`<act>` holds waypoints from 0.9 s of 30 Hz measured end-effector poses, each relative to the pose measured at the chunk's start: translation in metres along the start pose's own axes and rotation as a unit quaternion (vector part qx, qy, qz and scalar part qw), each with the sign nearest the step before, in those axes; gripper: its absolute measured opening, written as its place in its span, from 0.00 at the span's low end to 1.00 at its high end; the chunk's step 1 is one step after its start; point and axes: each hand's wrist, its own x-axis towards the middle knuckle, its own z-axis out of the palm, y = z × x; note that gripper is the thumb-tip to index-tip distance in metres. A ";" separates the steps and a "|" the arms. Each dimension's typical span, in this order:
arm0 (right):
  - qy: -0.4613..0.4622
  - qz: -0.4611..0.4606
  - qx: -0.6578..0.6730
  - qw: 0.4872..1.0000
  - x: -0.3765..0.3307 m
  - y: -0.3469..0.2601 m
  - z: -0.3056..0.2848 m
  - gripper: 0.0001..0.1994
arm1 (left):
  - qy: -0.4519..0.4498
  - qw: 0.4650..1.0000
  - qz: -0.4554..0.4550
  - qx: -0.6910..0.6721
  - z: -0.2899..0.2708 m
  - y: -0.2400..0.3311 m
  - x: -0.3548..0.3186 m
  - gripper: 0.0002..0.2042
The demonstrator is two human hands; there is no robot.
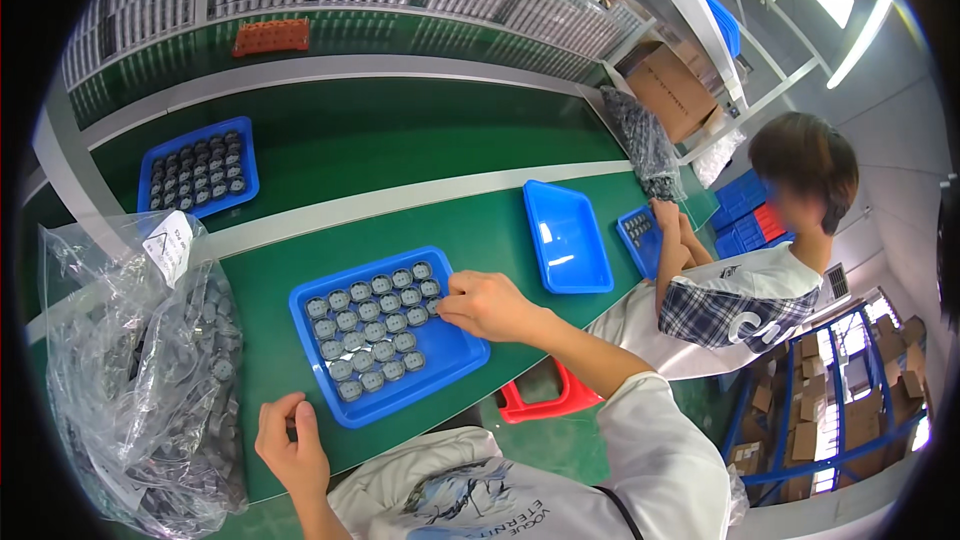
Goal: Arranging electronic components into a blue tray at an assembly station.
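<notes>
A blue tray [462,352] lies on the green bench in front of me, with small round grey-and-silver parts [372,310] set in rows over most of it. The tray's lower right part shows bare blue floor. My right hand [490,307] reaches over the tray's right rim, its fingers closed on a round part [433,307] at the end of a row; the fingertips hide some of it. Near the bench's front edge, below the tray's left corner, my left hand [293,448] has thumb and forefinger apart and holds nothing I can see.
A clear plastic bag [140,370] of similar parts stands at the left. Another filled blue tray [247,155] is at the back left. An unfilled blue tray [570,240] lies to the right. Beyond it, a co-worker [745,270] handles a smaller tray [645,250]. A red stool [550,405] is below.
</notes>
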 end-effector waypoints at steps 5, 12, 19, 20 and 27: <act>-0.007 -0.001 -0.023 1.000 -0.002 -0.007 0.001 0.03 | -0.003 1.000 -0.003 -0.007 -0.003 -0.003 -0.003 0.05; 0.006 0.036 0.074 0.997 -0.006 -0.012 0.000 0.07 | 0.024 0.999 -0.034 -0.009 -0.014 0.002 -0.011 0.04; 0.228 0.234 0.569 0.755 -0.017 -0.095 -0.002 0.17 | -0.084 0.976 0.158 -0.126 0.017 0.050 -0.018 0.08; 0.270 0.187 0.619 0.714 -0.013 -0.113 0.009 0.19 | -0.138 0.970 0.126 -0.153 0.025 0.056 -0.026 0.10; 0.295 0.155 0.590 0.736 -0.013 -0.164 0.044 0.20 | -0.207 0.912 -0.149 -0.323 0.044 0.063 -0.057 0.13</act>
